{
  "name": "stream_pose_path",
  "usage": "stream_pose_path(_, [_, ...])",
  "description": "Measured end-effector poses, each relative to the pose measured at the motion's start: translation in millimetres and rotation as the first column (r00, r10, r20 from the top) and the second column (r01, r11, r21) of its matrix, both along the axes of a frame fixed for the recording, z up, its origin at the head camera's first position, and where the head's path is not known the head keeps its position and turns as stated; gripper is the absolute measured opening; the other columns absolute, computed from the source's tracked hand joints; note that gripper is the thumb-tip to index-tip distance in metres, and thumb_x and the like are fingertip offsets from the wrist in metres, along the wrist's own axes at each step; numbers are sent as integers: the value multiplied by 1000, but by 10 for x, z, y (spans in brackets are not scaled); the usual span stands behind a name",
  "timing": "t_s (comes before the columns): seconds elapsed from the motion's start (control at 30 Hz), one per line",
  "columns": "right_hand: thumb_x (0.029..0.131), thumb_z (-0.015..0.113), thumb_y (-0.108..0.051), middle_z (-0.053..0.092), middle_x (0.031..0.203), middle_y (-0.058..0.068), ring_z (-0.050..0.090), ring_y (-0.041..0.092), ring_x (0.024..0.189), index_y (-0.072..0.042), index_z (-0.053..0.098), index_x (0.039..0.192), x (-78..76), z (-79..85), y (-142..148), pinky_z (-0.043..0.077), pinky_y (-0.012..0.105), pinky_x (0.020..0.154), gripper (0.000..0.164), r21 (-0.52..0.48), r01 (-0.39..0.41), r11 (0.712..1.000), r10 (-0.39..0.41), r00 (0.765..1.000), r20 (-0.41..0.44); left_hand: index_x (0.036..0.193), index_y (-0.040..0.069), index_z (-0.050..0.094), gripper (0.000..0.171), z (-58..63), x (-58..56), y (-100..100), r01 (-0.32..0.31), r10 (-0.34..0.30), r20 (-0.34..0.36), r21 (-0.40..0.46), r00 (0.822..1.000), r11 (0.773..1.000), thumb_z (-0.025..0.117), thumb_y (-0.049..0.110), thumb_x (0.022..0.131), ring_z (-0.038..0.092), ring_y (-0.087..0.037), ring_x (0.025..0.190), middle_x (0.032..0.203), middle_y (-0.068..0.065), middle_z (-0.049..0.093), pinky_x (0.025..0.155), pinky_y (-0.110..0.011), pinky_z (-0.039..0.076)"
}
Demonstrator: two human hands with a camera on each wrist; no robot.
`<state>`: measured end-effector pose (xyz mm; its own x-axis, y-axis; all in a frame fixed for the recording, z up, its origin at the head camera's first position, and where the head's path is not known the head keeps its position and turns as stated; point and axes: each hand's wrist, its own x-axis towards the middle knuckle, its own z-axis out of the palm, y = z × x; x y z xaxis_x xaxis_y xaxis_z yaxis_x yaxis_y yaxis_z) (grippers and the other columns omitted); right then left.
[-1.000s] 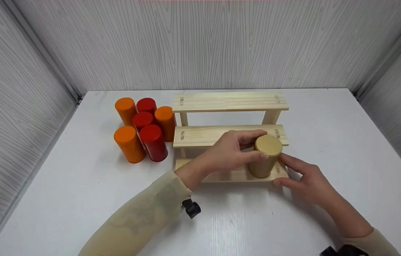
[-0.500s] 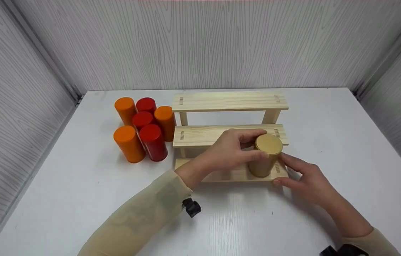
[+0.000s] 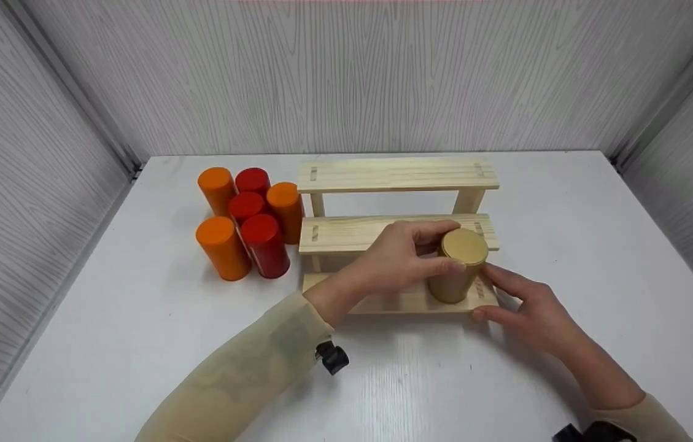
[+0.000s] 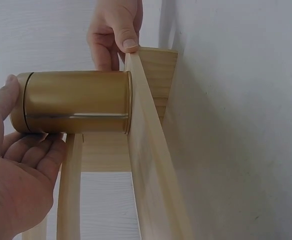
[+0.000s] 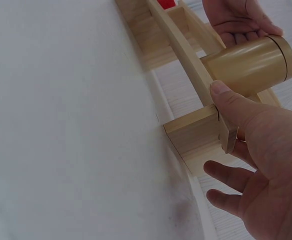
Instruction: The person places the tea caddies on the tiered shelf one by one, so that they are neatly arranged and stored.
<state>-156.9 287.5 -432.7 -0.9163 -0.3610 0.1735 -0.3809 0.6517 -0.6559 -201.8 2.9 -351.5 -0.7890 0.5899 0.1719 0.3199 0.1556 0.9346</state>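
Observation:
A gold canister (image 3: 453, 282) with a round lid stands upright on the lowest tier of a three-tier wooden rack (image 3: 398, 175), near its right end. My left hand (image 3: 392, 261) grips it near the lid, thumb on the front side and fingers behind. In the left wrist view, the canister's base meets the bottom shelf (image 4: 148, 135). At that shelf's right end, my right hand (image 3: 533, 313) holds the board, thumb at the front corner and index finger farther back beside the canister. The right wrist view shows the thumb on the board's edge, with two lower fingers off it.
Left of the rack stand several upright canisters, some orange (image 3: 223, 248) and some red (image 3: 266, 245), grouped closely together. One orange canister is right beside the rack's left side. A white table (image 3: 107, 344) carries everything, with grey wood-grain panels (image 3: 383, 80) behind and at both sides.
The gold canister and my left fingers have shifted very slightly toward the back of the bottom shelf. My right hand stays in place on the rack.

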Motion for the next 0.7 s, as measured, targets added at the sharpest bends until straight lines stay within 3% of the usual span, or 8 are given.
stream_pose_path(0.1, [88, 88, -36, 51, 159, 0, 48, 32, 147, -22, 50, 160, -4, -10, 6, 43, 50, 116, 83, -3, -2, 1000, 2, 1000, 4, 150, 1, 58, 70, 1, -6, 0, -3, 3, 12, 3, 1000, 1000, 88, 26, 92, 61, -1, 127, 145, -1, 65, 106, -19, 49])
stream_pose_path(0.2, [89, 87, -39, 50, 160, 0, 47, 32, 147, -21, 49, 161, -4, -9, 13, 43, 57, 114, 84, -7, -1, 1000, 2, 1000, 20, 150, -2, 57, 71, 8, -13, -6, 1, -1, 19, 23, 1000, 1000, 88, 23, 91, 62, -2, 127, 147, -5, 64, 106, -20, 50])
stream_pose_path(0.4, [88, 87, -41, 50, 160, -1, 47, 30, 148, -20, 48, 161, -4, 8, 12, 42, 56, 115, 85, -7, 0, 1000, 0, 1000, 29, 150, -3, 56, 69, 85, -13, -90, 4, -6, 26, 67, 1000, 998, 87, 19, 92, 63, -10, 130, 151, -15, 60, 109, -25, 50])
stream_pose_path(0.57, [87, 88, -40, 51, 159, -2, 48, 29, 147, -20, 50, 160, -8, 3, -2, 42, 53, 116, 85, -11, 11, 1000, -10, 1000, 28, 150, 2, 59, 66, 224, 9, -231, -14, 15, -15, 42, 1000, 999, 86, 24, 93, 63, -16, 132, 147, -8, 64, 110, -24, 49])
stream_pose_path(0.7, [87, 88, -39, 52, 158, 1, 48, 32, 148, -17, 51, 159, -11, -4, -4, 41, 52, 118, 84, -26, 14, 1000, -13, 999, 31, 149, 0, 59, 65, 349, 48, -372, -31, 33, -26, 84, 999, 996, 86, 20, 93, 67, -24, 129, 140, -7, 69, 110, -31, 51])
